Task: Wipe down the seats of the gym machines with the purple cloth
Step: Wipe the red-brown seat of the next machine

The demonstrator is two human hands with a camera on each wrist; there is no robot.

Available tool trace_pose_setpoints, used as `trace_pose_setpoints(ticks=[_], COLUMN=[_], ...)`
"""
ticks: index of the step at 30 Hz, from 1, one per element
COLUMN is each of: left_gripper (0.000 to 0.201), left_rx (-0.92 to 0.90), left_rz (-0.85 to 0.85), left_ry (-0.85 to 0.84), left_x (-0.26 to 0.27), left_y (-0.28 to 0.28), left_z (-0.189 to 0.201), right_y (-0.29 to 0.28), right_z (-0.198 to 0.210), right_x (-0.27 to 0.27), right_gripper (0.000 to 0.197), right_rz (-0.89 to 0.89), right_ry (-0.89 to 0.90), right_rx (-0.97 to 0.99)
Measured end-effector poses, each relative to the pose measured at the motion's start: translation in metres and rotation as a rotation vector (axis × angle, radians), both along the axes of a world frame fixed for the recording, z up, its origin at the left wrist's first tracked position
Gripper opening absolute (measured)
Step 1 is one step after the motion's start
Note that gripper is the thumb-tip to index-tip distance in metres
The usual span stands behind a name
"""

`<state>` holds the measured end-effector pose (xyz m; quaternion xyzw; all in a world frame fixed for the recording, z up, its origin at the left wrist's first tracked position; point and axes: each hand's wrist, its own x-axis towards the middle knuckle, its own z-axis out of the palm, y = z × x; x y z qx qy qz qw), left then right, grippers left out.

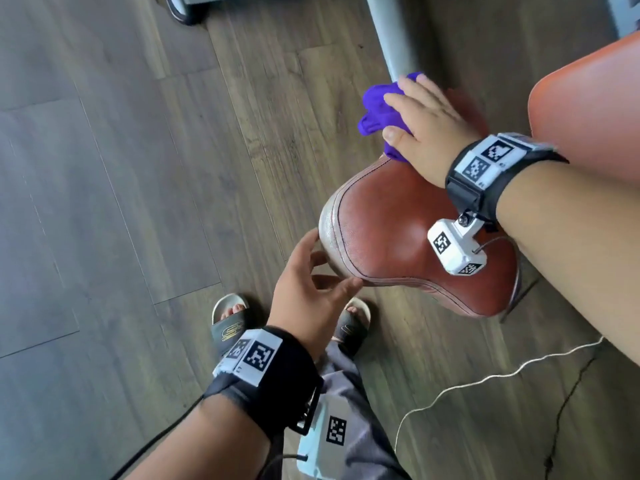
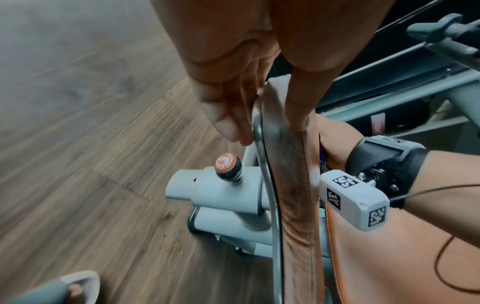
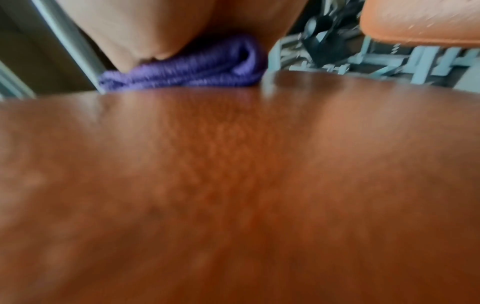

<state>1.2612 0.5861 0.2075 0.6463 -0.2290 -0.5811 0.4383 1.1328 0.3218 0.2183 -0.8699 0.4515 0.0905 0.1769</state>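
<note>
A brown leather machine seat (image 1: 391, 237) fills the middle of the head view. My right hand (image 1: 426, 123) lies at its far end, fingers bent over the bunched purple cloth (image 1: 375, 105), thumb against the cloth's side. The right wrist view shows the folded purple cloth (image 3: 187, 74) squeezed between my palm and the seat (image 3: 233, 185). My left hand (image 1: 311, 282) holds the near rounded corner. In the left wrist view its thumb (image 2: 298, 98) sits on the padding and its fingers (image 2: 226, 115) on the metal underside of the seat (image 2: 293, 185).
A grey frame post (image 1: 391, 36) rises just beyond the cloth. An orange-brown pad (image 1: 588, 98) stands at the right. Below the seat are a grey support tube and an orange-capped knob (image 2: 228, 166). My sandalled feet (image 1: 230, 320) and a white cable (image 1: 485, 375) are on the wood floor.
</note>
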Motion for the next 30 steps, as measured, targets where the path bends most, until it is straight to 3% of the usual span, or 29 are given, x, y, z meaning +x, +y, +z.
trace_pose_setpoints(ticks=[3, 7, 10, 12, 15, 17, 19, 22, 26, 30], left_gripper=[0.076, 0.044, 0.028, 0.026, 0.02, 0.018, 0.019, 0.022, 0.024, 0.025], left_rx=[-0.053, -0.081, -0.053, -0.022, 0.019, 0.028, 0.027, 0.034, 0.044, 0.053], left_rz=[-0.034, -0.136, -0.115, -0.104, -0.087, -0.104, -0.145, -0.191, -0.214, -0.207], left_ry=[-0.061, -0.179, -0.113, -0.022, 0.067, 0.064, 0.058, 0.037, 0.001, -0.008], left_x=[0.018, 0.039, 0.045, 0.048, 0.053, 0.054, 0.055, 0.057, 0.057, 0.055], left_y=[-0.011, -0.034, -0.047, -0.048, -0.048, -0.049, -0.053, -0.058, -0.058, -0.057], left_z=[0.004, 0.004, 0.007, 0.009, 0.007, 0.006, 0.008, 0.012, 0.016, 0.016], right_y=[0.022, 0.086, 0.141, 0.172, 0.204, 0.208, 0.205, 0.207, 0.209, 0.204], right_z=[0.004, 0.004, 0.001, 0.004, 0.014, 0.014, 0.011, -0.002, -0.02, -0.016], right_x=[-0.014, -0.04, -0.032, -0.006, 0.031, 0.034, 0.017, -0.03, -0.098, -0.074], right_gripper=[0.064, 0.064, 0.066, 0.065, 0.062, 0.061, 0.058, 0.055, 0.062, 0.067], right_rz=[-0.163, -0.455, -0.596, -0.563, -0.319, -0.193, -0.207, -0.454, -0.854, -0.971], right_ry=[0.024, -0.069, -0.239, -0.276, -0.257, -0.232, -0.276, -0.309, -0.212, -0.175], right_rx=[-0.017, -0.021, -0.116, -0.133, -0.178, -0.204, -0.218, -0.217, -0.191, -0.204])
